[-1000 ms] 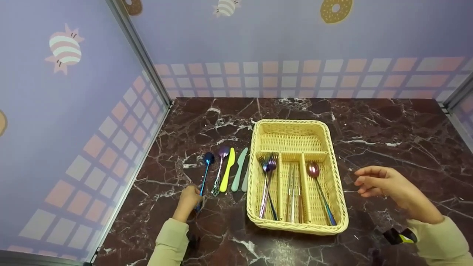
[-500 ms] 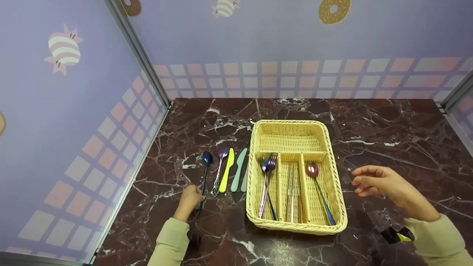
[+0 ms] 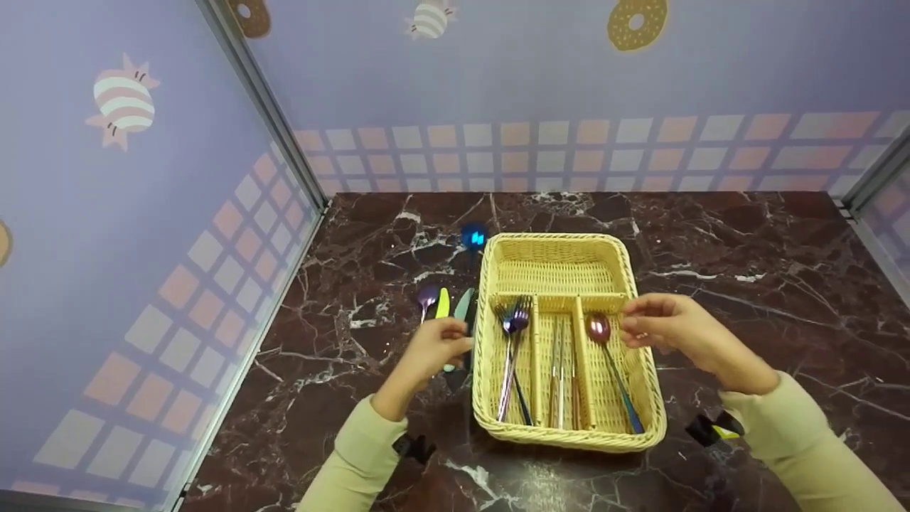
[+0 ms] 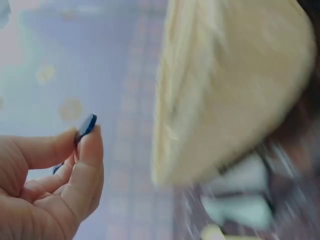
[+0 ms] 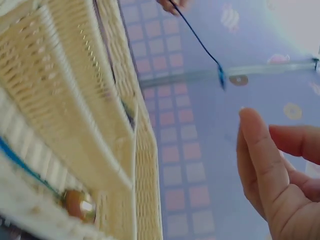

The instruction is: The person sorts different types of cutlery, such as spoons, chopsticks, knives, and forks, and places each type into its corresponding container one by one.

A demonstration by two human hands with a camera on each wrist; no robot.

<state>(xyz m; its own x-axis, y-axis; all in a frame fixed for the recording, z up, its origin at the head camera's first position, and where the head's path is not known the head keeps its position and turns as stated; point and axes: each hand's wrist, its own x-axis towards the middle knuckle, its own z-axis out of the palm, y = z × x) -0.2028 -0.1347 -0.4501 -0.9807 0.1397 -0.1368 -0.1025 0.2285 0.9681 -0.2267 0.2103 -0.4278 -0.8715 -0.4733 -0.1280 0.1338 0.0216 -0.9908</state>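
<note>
My left hand pinches the handle of a shiny blue spoon, raised above the table just left of the wicker cutlery basket. In the left wrist view the thumb and fingers close on its dark blue handle end. My right hand hovers at the basket's right rim, fingers loosely bent and holding nothing. Nearest to it, a reddish-purple spoon with a blue handle lies in the right compartment. Forks lie in the left compartment, chopsticks in the middle one.
Under and behind my left hand lie a purple spoon, a yellow knife and a mint-green knife, all partly hidden. Patterned panels border the marble table at the back and sides.
My left hand has lifted the blue spoon off the table and carried it right, to the basket's left side. The right hand has moved left to the basket's right rim.
</note>
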